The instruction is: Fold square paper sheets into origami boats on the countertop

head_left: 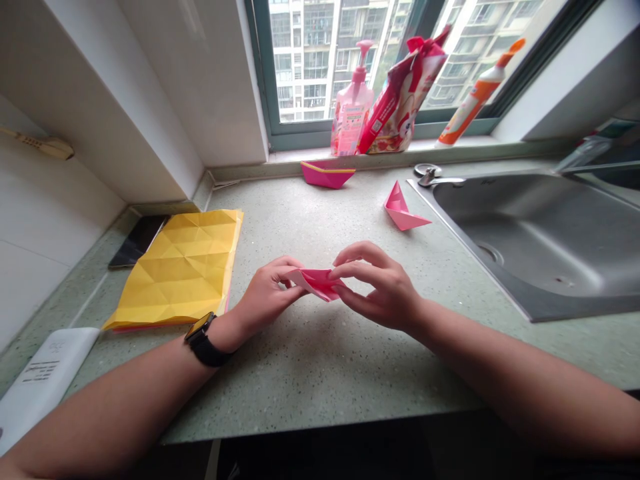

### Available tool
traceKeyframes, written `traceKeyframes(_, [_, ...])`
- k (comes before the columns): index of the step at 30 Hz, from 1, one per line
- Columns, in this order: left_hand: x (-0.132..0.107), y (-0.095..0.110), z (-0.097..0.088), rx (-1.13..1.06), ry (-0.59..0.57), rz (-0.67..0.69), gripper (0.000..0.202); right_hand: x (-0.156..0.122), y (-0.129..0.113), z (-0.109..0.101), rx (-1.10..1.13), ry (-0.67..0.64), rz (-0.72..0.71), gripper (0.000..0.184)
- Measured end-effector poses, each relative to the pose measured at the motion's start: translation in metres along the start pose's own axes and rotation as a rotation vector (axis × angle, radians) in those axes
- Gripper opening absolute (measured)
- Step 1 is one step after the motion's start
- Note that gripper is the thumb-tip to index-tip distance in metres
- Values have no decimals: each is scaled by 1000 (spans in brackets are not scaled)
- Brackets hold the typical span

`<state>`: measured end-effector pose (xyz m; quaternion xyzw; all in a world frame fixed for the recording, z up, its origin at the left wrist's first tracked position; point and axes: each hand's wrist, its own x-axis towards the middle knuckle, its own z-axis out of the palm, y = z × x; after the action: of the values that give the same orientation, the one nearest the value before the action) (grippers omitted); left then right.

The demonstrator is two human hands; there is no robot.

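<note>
A small folded piece of pink paper (316, 281) is held just above the green speckled countertop (320, 360), between both hands. My left hand (267, 295), with a black watch on its wrist, pinches the paper's left end. My right hand (379, 285) pinches the right end with thumb and fingers curled over it. A finished pink paper boat (403, 209) lies farther back on the counter. Another pink boat with a yellow rim (327, 174) sits below the window sill.
A stack of creased yellow paper (185, 263) lies to the left, a dark phone (137, 240) behind it, a white device (43, 377) at the near left. A steel sink (540, 240) fills the right. A pink pump bottle (352, 110), a red bag (405, 93) and an orange-capped bottle (475, 97) stand on the sill.
</note>
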<state>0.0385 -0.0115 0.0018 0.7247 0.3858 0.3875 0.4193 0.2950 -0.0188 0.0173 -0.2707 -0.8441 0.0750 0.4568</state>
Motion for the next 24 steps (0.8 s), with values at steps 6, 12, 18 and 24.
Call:
traceKeyframes(6, [1,-4,1,3,-16,-40,24,-3,5,1,-53,-40,-59,17])
traceKeyframes(12, [-1,-3,3,-1,-73,-39,23,-1,3,6,-150,19,-128,10])
traceKeyframes(18, [-4,-8,0,-22,-103,-27,75,1,-1,5,-291,78,-125,16])
traceKeyframes(24, [-2,6,-1,-256,-144,-99,51,-1,-1,5,-322,76,-52,16])
